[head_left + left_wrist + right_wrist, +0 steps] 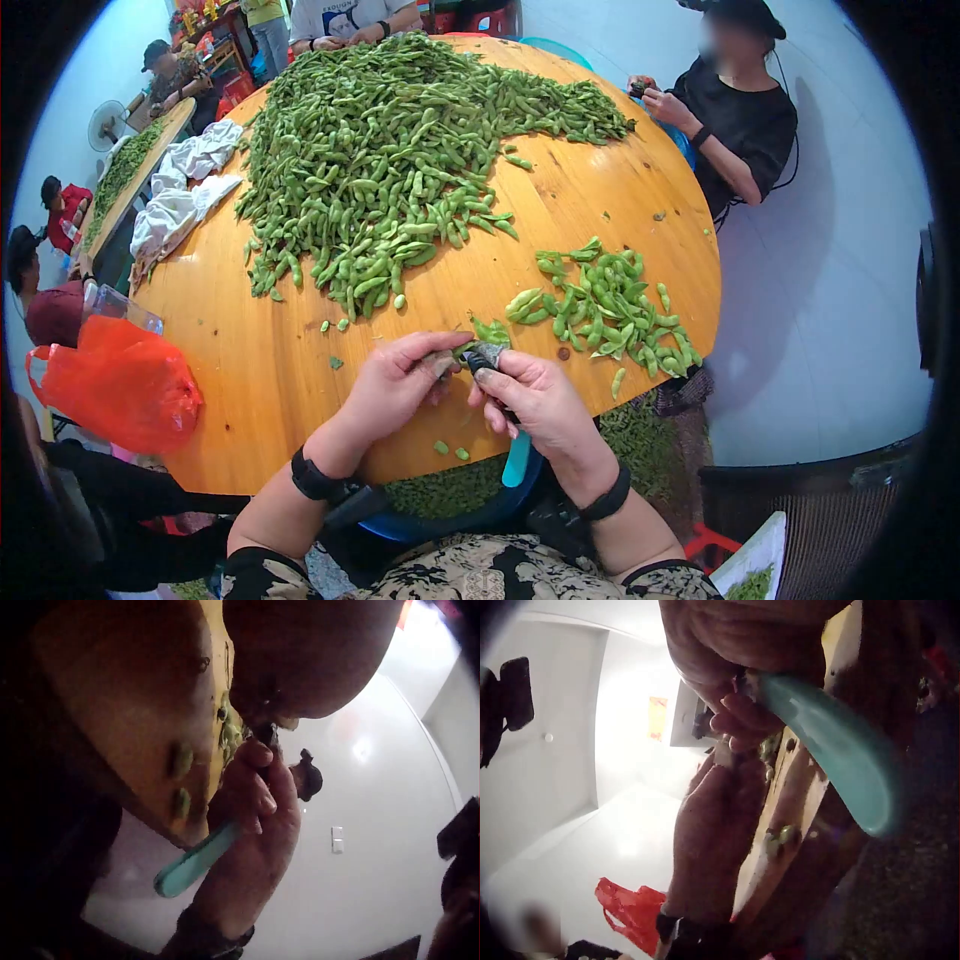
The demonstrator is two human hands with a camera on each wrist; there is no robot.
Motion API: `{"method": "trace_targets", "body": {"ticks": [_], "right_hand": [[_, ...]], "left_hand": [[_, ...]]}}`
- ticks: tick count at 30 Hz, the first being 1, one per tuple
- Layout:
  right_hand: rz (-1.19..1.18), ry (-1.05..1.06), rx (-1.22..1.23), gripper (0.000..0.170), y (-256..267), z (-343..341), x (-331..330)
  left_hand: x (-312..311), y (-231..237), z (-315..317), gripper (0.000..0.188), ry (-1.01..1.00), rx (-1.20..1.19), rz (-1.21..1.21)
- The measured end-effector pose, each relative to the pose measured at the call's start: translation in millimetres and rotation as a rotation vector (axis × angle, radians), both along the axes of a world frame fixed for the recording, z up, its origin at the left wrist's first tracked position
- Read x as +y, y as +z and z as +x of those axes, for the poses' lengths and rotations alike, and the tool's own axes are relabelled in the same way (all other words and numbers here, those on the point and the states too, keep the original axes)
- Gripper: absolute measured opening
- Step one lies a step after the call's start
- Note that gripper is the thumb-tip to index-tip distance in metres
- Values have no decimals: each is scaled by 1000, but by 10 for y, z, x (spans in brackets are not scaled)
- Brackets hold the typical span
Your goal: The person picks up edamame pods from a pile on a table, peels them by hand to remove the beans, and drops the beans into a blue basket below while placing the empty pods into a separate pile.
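Note:
Just in front of the body, over the table's near edge, the left hand pinches a green pod between thumb and fingers. Close beside it, the right hand grips a tool with a teal handle; its dark upper part lies by the pod and a grey wrap shows at the fingers. The handle sticks out below the right hand in the left wrist view. In the right wrist view the handle points away from the left hand. The fingers partly hide the pod.
A large heap of pods covers the far side of the round table; a smaller pile lies front right. Loose beans sit near the edge, above a blue basin. A red bag is left. Several people sit around.

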State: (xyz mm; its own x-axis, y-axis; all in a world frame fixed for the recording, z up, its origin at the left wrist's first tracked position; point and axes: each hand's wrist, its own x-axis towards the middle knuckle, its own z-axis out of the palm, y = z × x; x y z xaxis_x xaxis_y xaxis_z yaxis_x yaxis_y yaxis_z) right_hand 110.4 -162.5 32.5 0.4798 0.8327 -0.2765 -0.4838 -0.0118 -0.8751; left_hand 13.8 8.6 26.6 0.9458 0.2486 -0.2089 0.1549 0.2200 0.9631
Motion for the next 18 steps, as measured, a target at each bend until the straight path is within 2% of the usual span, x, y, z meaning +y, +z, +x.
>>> {"method": "trace_targets", "body": {"ticks": [2, 4, 6, 10, 12, 18], "right_hand": [[-44, -7, -50, 14, -9, -23, 22], [-88, -12, -96, 14, -5, -57, 46], [-149, -9, -209, 15, 20, -106, 47], [-105, -30, -178, 16, 112, -77, 58], [-23, 4, -23, 17, 128, -46, 49], [-9, -33, 38, 12, 61, -63, 45]], "left_hand": [[-49, 0, 7, 33, -42, -311, 997], [-79, -20, 1, 35, 13, -361, 1041], [-27, -98, -11, 39, 54, -384, 1008], [-45, 1, -40, 38, 39, -323, 886], [-16, 61, -55, 36, -28, -71, 194], [55, 79, -71, 38, -114, -8, -83]]}}
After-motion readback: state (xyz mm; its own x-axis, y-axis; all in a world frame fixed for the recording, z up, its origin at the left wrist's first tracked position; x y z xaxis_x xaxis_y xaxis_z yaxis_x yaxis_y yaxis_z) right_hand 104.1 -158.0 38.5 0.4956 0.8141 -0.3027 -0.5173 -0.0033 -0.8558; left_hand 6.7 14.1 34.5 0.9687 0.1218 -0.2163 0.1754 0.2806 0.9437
